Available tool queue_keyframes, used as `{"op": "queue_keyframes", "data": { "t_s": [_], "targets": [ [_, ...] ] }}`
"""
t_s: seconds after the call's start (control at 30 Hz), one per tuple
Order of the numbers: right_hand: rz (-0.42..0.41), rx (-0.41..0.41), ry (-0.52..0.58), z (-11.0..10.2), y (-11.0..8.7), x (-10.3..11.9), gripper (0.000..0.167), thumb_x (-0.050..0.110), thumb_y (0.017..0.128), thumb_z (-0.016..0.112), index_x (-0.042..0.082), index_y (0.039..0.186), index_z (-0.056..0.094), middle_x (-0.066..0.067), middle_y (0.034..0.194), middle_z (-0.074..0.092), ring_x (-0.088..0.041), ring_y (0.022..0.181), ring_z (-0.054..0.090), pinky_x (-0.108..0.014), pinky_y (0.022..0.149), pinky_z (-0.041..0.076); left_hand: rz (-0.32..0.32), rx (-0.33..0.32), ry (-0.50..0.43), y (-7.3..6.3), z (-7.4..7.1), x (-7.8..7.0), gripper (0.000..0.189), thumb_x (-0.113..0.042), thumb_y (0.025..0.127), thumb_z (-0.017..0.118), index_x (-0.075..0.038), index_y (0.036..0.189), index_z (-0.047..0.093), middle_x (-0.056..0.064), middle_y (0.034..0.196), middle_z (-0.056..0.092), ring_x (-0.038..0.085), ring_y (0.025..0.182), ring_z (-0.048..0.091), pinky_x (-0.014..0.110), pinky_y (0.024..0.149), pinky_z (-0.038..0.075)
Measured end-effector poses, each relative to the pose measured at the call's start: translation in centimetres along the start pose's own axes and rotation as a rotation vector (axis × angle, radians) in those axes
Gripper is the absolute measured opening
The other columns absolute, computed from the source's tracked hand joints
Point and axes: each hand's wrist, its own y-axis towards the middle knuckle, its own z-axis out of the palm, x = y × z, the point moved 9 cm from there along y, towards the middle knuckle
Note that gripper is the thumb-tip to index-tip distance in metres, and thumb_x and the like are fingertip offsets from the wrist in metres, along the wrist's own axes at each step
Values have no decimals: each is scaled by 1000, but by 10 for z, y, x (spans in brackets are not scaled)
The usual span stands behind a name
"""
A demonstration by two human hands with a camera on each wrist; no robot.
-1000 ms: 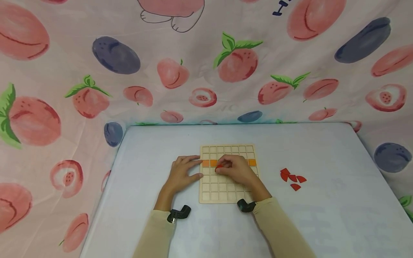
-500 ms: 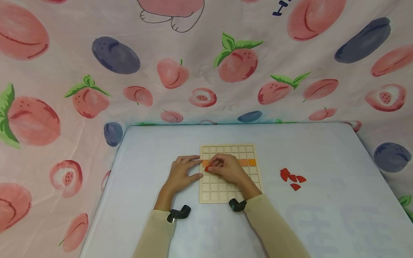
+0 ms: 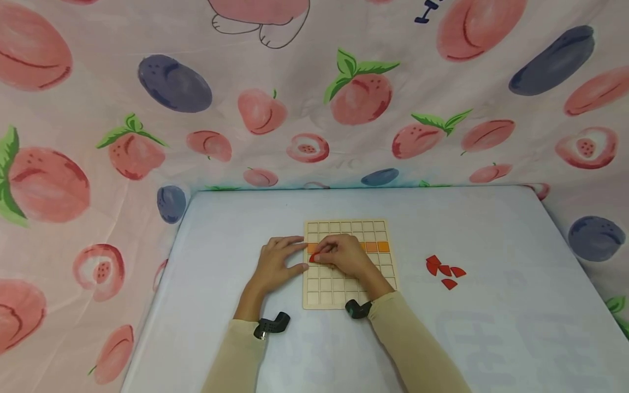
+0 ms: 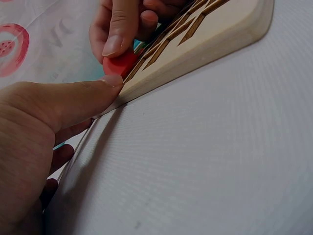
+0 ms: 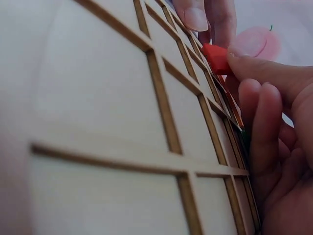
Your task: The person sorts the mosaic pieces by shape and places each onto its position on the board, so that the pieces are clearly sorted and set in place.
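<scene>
Shifting left over the last second, the right hand [image 3: 344, 255] carried a red piece [image 4: 119, 65] from further in to the left edge of the wooden board [image 3: 326, 285], centre frame. Piece was pinched between thumb and finger at the left-end cell just below the row of orange squares [image 3: 383, 246]; couldn't tell if seated. My read: carrying about over, fine positioning under way. Left hand [image 3: 276, 266] lay spread at that same edge, thumb close to the piece, contact unclear. Five loose red pieces [image 3: 445, 271] lay right of centre on the white worktop [image 3: 496, 229]. Fruit-print cloth [image 3: 304, 71] filled the upper frame.
</scene>
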Motion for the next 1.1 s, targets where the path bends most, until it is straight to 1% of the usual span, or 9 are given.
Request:
{"op": "queue_keyframes", "data": {
  "t_s": [0.13, 0.27, 0.57, 0.77, 1.1],
  "targets": [
    [-3, -21, -72, -1, 0, 2, 11, 26, 83, 86, 21, 89, 79, 4, 77, 73, -12, 56, 60, -27, 55, 51, 3, 2, -2, 1, 0, 0, 54, -43, 87, 77, -24, 137, 67, -5, 148, 58, 22, 128, 49, 51, 104, 37],
    [1, -34, -132, -1, 0, 3, 12, 30, 82, 86, 23, 89, 79, 7, 75, 71, -11, 59, 60, -27, 58, 50, 4, -3, 4, 0, 0, -1, 54, -42, 87, 77, -23, 136, 67, -6, 148, 58, 22, 129, 49, 52, 104, 37],
    [-38, -58, -217, 1, 1, 5, 11, 32, 83, 85, 25, 88, 80, 10, 73, 71, -9, 64, 59, -26, 61, 48, -7, 7, 8, 0, 2, 1, 54, -43, 87, 77, -24, 137, 67, -5, 149, 57, 23, 130, 49, 53, 105, 37],
    [-44, -72, -245, 1, 0, 8, 12, 32, 81, 87, 25, 87, 80, 11, 72, 70, -9, 67, 59, -26, 63, 47, -10, 10, 13, 0, 2, 2, 54, -43, 88, 77, -24, 137, 66, -6, 149, 57, 23, 130, 48, 53, 106, 36],
    [-48, -86, -243, -1, -1, 10, 15, 32, 78, 89, 23, 86, 80, 11, 70, 69, -9, 66, 58, -27, 63, 46, -6, 2, 9, 0, 1, 1, 54, -43, 88, 78, -24, 137, 67, -5, 148, 58, 23, 130, 49, 52, 103, 37]
  ]
}}
